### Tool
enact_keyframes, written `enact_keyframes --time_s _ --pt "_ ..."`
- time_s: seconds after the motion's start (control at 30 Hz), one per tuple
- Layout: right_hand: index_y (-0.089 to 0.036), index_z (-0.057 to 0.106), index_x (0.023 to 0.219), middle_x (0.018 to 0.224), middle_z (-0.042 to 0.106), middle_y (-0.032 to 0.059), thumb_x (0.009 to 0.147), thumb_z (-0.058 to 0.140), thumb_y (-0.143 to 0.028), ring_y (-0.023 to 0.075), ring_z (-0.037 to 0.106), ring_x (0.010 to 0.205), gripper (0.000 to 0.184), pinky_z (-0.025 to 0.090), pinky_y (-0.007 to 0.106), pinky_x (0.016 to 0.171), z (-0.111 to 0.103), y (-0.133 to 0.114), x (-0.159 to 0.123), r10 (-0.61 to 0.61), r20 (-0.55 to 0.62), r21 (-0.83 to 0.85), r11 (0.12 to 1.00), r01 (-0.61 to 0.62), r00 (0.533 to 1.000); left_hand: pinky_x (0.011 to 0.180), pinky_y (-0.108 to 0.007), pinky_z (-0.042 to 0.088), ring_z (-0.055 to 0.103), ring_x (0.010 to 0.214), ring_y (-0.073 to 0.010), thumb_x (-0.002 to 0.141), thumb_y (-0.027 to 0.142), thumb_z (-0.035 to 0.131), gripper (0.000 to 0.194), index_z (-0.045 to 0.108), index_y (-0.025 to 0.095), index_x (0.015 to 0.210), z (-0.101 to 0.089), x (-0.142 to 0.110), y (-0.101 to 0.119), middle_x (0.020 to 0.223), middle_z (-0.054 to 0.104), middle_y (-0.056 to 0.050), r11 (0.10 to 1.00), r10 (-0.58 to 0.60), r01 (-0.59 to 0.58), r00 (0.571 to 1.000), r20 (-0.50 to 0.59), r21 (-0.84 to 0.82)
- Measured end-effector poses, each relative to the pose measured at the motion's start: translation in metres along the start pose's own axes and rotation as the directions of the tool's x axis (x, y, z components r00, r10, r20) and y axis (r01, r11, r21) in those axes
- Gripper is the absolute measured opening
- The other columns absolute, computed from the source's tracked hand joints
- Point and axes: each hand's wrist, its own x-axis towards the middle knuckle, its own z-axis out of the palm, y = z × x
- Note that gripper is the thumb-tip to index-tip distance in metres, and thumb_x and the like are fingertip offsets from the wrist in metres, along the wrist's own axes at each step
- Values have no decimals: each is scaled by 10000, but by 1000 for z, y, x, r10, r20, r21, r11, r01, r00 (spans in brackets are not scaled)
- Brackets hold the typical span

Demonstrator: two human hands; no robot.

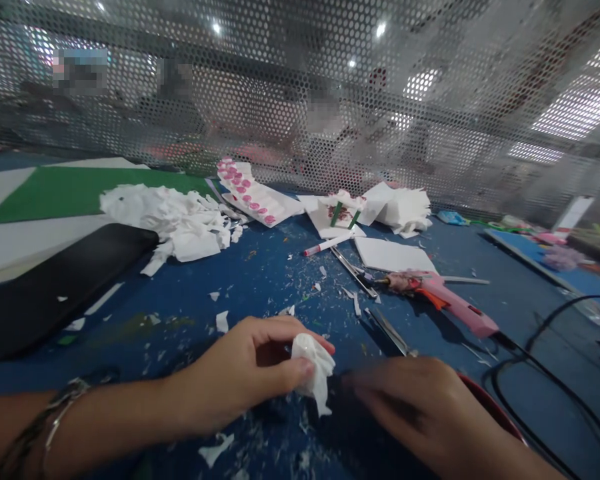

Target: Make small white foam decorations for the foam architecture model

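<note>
My left hand (260, 367) pinches a crumpled, rolled piece of white tissue paper (313, 367) between thumb and fingers, a little above the blue table. A loose end of the tissue hangs down. To its right is my right hand (420, 400), apart from the tissue, with its fingertips smeared by motion, so I cannot tell whether they hold anything. Just beyond the right hand lies a metal blade-like tool (387, 330), partly hidden by it. A dark red curved rim (495, 407) shows under the right wrist; what it belongs to is hidden.
A pink glue gun (460, 310) with a black cord (555, 377) lies at right, near metal tweezers (355, 272) and a red-tipped pen (329, 244). A black phone (65, 287) and torn white paper (180, 217) are at left. Perforated metal mesh (280, 87) stands behind.
</note>
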Motion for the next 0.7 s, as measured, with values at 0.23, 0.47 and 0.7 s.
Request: enact_keyframes --time_s 0.23,0.47,0.7 --pt "-192 623 758 664 667 -9 790 411 -141 82 595 542 221 428 153 508 0 -1 -1 -13 28 11 1000 13 1000 751 -228 380 517 820 -122 807 191 421 137 555 171 820 3 -6 3 851 576 -14 997 78 -78 989 122 -2" --pt "-196 621 737 626 663 -10 794 401 -160 93 607 523 230 453 166 492 1 0 -3 -94 -59 -62 994 90 994 637 -218 331 388 607 -95 842 162 275 170 419 176 753 4 -9 14 648 423 35 997 -81 79 980 179 21" --pt "-203 616 726 647 676 -31 759 430 -117 69 612 522 208 463 134 494 2 0 -2 -122 -98 -58 992 116 988 543 -218 252 275 563 -102 749 117 300 140 386 175 655 -1 -5 2 613 330 38 998 -18 27 991 133 -62"
